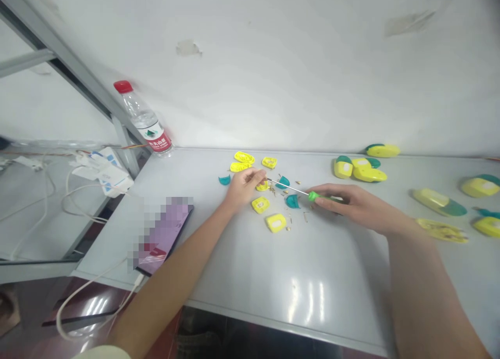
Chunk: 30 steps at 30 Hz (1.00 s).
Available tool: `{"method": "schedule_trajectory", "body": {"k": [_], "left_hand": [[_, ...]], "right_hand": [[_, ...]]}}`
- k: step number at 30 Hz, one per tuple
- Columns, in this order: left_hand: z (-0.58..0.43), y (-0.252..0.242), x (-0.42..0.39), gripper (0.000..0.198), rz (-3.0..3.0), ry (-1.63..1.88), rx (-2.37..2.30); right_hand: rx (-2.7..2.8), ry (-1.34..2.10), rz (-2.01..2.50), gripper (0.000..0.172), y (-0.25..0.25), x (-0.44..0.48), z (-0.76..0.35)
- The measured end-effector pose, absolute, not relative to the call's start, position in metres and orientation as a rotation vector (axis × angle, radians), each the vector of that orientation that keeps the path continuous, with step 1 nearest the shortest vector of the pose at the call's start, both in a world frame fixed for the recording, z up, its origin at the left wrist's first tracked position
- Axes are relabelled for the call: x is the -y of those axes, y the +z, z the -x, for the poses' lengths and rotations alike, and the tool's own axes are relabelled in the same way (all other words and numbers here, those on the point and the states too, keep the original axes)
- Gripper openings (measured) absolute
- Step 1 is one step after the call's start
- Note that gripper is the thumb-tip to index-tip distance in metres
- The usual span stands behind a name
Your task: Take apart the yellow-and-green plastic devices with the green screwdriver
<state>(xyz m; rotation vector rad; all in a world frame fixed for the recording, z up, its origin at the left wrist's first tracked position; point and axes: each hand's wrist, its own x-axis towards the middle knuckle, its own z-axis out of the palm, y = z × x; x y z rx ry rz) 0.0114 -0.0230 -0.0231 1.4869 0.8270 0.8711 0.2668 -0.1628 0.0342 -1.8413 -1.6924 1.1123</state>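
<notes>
My right hand (347, 200) is wrapped round the green handle of a screwdriver (291, 187), whose thin metal shaft points left. At the shaft's far end, the thumb and fingers of my left hand (244, 186) are pinched together; what they hold is too small to make out. Beneath those fingertips lies a yellow plastic shell piece (262, 186). Around the shaft are a teal cap (283, 182), a second teal cap (292, 201) and several tiny brass-coloured parts (273, 191). Nearer to me lie a yellow shell (260, 205) and another yellow shell (276, 223).
Open yellow shells (242, 162) lie near the wall. Several yellow-and-green plastic casings (363, 170) are spread over the right side of the table (250, 275). On the left stand a water bottle (150, 127) with a red cap, a phone (167, 234) and white cables (70, 192).
</notes>
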Motion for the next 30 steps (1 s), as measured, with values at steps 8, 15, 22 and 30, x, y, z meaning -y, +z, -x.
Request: {"method": "schedule_trajectory", "body": {"k": [8, 15, 22, 30], "left_hand": [[-0.0107, -0.0230, 0.0234, 0.056, -1.498, 0.858, -0.839], [-0.0112, -0.0212, 0.0252, 0.058, -1.471, 0.859, -0.853], [-0.0118, -0.0202, 0.0251, 0.056, -1.514, 0.865, -0.838], [-0.0118, -0.0241, 0.0223, 0.053, -1.435, 0.920, -0.851]], "right_hand": [[1.699, 1.069, 1.854, 0.051, 0.0346, 0.1630, -0.2671], [1.706, 1.208, 1.762, 0.058, 0.0383, 0.1641, -0.2636], [1.644, 1.228, 1.813, 0.058, 0.0348, 0.1642, -0.2644], [1.671, 1.008, 1.824, 0.048, 0.0321, 0.1639, -0.2701]]}}
